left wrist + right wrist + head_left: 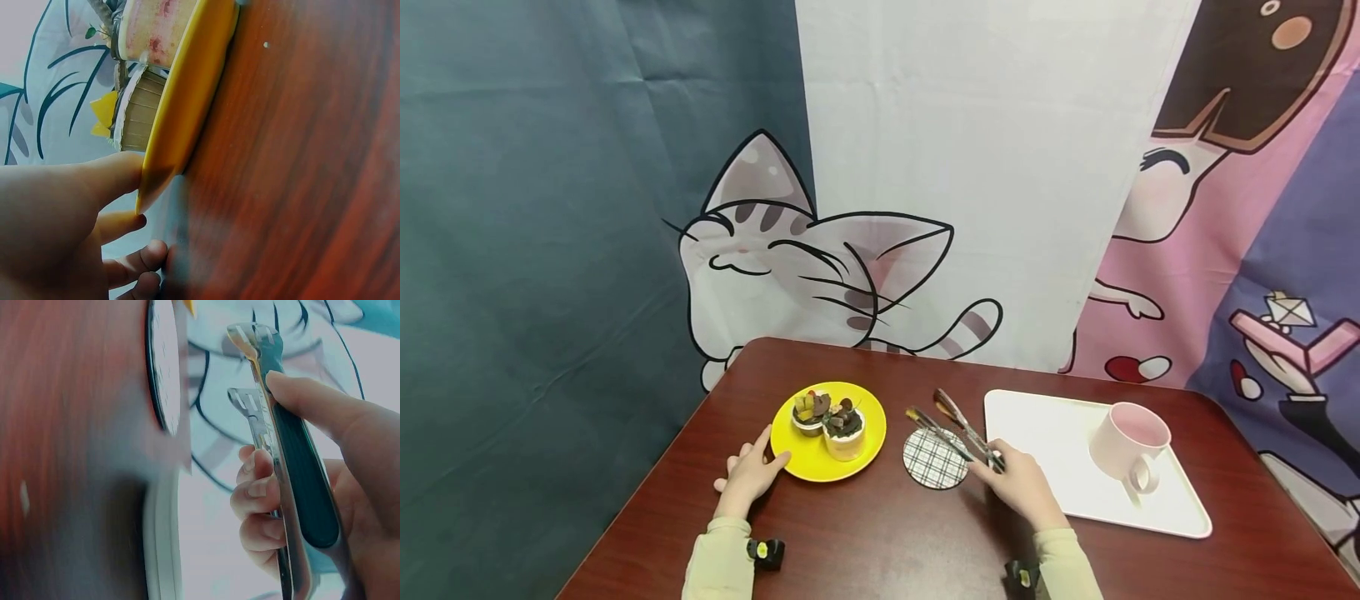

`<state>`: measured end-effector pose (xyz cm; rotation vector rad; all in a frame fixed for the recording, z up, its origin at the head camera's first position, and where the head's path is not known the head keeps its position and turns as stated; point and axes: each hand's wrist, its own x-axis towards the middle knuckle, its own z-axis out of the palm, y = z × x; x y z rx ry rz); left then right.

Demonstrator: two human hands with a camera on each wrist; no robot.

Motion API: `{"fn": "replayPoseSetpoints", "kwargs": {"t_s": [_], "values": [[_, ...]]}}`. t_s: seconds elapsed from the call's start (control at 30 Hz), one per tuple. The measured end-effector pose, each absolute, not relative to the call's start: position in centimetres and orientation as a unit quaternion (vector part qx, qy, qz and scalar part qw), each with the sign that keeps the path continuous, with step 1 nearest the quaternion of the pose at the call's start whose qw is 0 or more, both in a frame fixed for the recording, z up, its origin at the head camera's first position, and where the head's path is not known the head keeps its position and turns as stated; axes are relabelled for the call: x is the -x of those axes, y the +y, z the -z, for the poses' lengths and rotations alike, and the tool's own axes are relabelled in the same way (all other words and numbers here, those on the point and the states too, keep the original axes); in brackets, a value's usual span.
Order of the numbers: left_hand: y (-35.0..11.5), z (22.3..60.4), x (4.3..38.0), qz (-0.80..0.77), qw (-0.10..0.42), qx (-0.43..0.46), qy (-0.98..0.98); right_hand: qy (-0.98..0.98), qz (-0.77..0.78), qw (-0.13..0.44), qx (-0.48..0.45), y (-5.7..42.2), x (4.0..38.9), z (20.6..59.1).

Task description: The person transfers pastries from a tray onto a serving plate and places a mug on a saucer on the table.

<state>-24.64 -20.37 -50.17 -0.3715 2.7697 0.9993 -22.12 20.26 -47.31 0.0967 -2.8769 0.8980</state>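
My left hand (751, 473) holds the rim of a yellow plate (820, 472) at its left side; in the left wrist view the thumb and index finger meet the edge, the other fingers loose below. On the plate stand two small cupcakes: one pale-sided with a dark topping (846, 447), the other fruit-topped in a fluted cup (140, 115). My right hand (1017, 487) grips a pair of metal food tongs (306, 481) with dark green handles, thumb on one arm and fingers curled round the other. The tongs' tips are spread apart, above a round checked coaster (934, 467).
A white rectangular tray (1052, 425) lies at the right, beside my right hand. On it stands a pink mug (1112, 446), its handle towards me. Behind the brown table (880, 533) hangs a curtain (992, 167) printed with cartoon figures.
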Motion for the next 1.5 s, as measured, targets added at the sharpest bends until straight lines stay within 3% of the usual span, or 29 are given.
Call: {"fn": "replayPoseSetpoints", "kwargs": {"t_s": [0.7,0.93,1.5], "values": [[-20.3,50.4,24.6,-0.337,0.081,0.125,0.930,-0.960,-0.269,0.048,0.068,30.3,20.8,47.9],[-20.4,50.5,24.6,-0.335,0.083,0.125,0.930,-0.955,-0.282,0.009,0.090,32.4,20.2,48.1],[-20.4,50.2,24.6,-0.335,0.088,0.118,0.931,-0.970,-0.239,-0.012,0.050,34.5,18.6,47.5]]}}
